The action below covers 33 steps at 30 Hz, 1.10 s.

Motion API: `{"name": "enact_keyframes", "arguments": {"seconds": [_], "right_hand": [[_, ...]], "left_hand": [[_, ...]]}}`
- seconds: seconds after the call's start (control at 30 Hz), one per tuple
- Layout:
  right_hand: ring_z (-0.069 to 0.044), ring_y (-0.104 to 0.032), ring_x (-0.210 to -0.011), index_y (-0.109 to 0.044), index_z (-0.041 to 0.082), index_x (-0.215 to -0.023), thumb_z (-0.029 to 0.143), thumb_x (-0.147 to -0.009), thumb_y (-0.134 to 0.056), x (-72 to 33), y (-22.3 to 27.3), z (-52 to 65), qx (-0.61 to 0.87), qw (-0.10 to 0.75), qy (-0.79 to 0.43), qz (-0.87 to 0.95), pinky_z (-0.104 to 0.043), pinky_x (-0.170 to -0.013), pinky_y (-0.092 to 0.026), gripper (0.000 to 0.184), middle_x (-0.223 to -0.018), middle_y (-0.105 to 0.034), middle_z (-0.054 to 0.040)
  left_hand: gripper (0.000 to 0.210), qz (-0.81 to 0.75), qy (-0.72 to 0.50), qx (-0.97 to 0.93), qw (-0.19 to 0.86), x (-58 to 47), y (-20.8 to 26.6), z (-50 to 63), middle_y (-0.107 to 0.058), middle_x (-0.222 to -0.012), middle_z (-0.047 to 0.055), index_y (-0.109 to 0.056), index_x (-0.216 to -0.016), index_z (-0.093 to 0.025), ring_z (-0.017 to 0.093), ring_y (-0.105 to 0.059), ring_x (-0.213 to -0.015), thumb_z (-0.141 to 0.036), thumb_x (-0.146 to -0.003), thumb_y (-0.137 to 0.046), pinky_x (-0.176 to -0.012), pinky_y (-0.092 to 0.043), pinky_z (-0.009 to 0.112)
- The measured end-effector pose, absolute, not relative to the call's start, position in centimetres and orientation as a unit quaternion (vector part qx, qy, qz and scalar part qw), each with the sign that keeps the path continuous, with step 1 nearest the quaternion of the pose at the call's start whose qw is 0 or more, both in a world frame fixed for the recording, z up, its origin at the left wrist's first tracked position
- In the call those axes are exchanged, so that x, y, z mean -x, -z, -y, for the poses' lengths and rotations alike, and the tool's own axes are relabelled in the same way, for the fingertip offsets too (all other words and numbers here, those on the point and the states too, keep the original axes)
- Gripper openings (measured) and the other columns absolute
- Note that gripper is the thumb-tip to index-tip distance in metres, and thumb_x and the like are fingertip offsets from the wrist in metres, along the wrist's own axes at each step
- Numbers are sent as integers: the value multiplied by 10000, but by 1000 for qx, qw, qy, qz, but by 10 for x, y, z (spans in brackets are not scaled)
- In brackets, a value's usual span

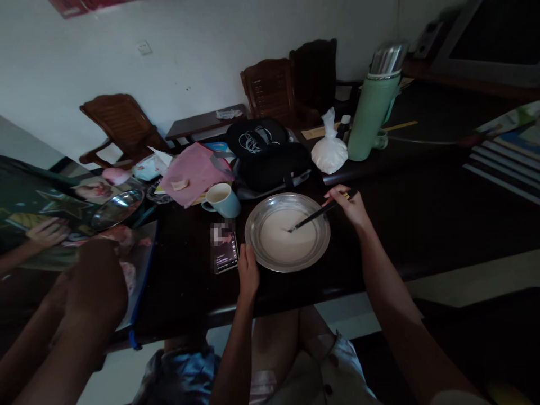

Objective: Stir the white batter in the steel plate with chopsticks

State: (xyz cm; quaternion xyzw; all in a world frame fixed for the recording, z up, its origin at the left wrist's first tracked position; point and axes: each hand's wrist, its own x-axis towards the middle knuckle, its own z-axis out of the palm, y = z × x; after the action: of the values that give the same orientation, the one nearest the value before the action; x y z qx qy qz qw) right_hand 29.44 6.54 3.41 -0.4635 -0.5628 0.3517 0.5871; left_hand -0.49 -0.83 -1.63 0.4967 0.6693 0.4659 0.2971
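Observation:
A wide metal basin (252, 243) of milky white liquid (282, 239) sits on the dark table in front of me. My left hand (248, 269) rests at its left front rim, fingers together against the metal. My right hand (346, 205) is closed around dark chopsticks (314, 216), which slant down to the left with their tips in the liquid. Left of the basin lies a phone (226, 250) with its screen lit. Behind the phone stands a light blue mug (223, 201).
Another person's arms (90, 289) reach over raw meat on a board (145, 264) at left; a further person's hand (48, 232) is beyond. A metal bowl (118, 208), pink folder (196, 174), black bag (272, 163), bag of white powder (329, 152), green thermos (371, 109) and stacked books (506, 163) surround the basin.

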Motion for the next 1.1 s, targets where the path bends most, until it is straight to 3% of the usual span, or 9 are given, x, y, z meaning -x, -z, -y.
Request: {"name": "enact_keyframes", "arguments": {"seconds": [0.23, 0.4, 0.5, 0.63, 0.83, 1.0, 1.1], "right_hand": [[-196, -689, -726, -702, 217, -784, 515, -813, -613, -284, -35, -64, 428, 535, -399, 610, -325, -730, -509, 312, -696, -722, -21], [-184, -668, -631, -684, 221, -755, 510, -817, -611, -294, -35, -65, 462, 591, -346, 564, -324, -683, -502, 305, -622, -694, -6], [-182, -666, -623, -687, 218, -764, 507, -828, -600, -294, -34, -63, 451, 570, -377, 574, -323, -681, -504, 308, -618, -695, -9], [-193, -689, -726, -696, 214, -783, 520, -820, -602, -285, -32, -64, 421, 527, -411, 613, -325, -735, -513, 323, -702, -722, -19], [-187, -671, -634, -675, 215, -752, 537, -805, -609, -294, -35, -66, 468, 590, -347, 559, -322, -675, -507, 332, -629, -699, -10], [-202, -683, -672, -682, 219, -749, 551, -807, -599, -286, -36, -62, 444, 533, -408, 594, -342, -693, -520, 347, -657, -714, -22], [-201, -692, -744, -690, 218, -761, 544, -803, -608, -281, -34, -64, 433, 528, -406, 607, -335, -740, -521, 340, -722, -730, -24]], "left_hand": [[555, -657, -459, -520, 294, 5, 14, 8, -630, -883, 75, -610, -895, -168, 218, -584, -969, -649, -862, -335, -892, -469, 369], [563, -661, -469, -503, 300, 5, 16, 8, -636, -1054, 100, -605, -1009, -161, 218, -564, -1065, -642, -861, -352, -961, -434, 362], [567, -667, -463, -500, 300, 5, 16, 8, -626, -1119, 109, -599, -1067, -162, 226, -546, -1114, -634, -863, -361, -1006, -401, 374], [553, -668, -460, -501, 301, 5, 15, 8, -644, -1044, 97, -615, -1025, -168, 225, -553, -1091, -628, -868, -352, -1000, -400, 373], [518, -655, -471, -515, 290, 5, 13, 9, -631, -907, 69, -610, -924, -174, 205, -565, -985, -626, -866, -363, -929, -426, 340], [521, -642, -469, -532, 292, 3, 9, 10, -571, -785, 27, -575, -839, -183, 167, -541, -806, -642, -870, -331, -808, -451, 314], [519, -640, -472, -530, 296, 3, 8, 10, -576, -791, 26, -567, -836, -183, 162, -536, -802, -644, -868, -333, -792, -446, 304]]}}
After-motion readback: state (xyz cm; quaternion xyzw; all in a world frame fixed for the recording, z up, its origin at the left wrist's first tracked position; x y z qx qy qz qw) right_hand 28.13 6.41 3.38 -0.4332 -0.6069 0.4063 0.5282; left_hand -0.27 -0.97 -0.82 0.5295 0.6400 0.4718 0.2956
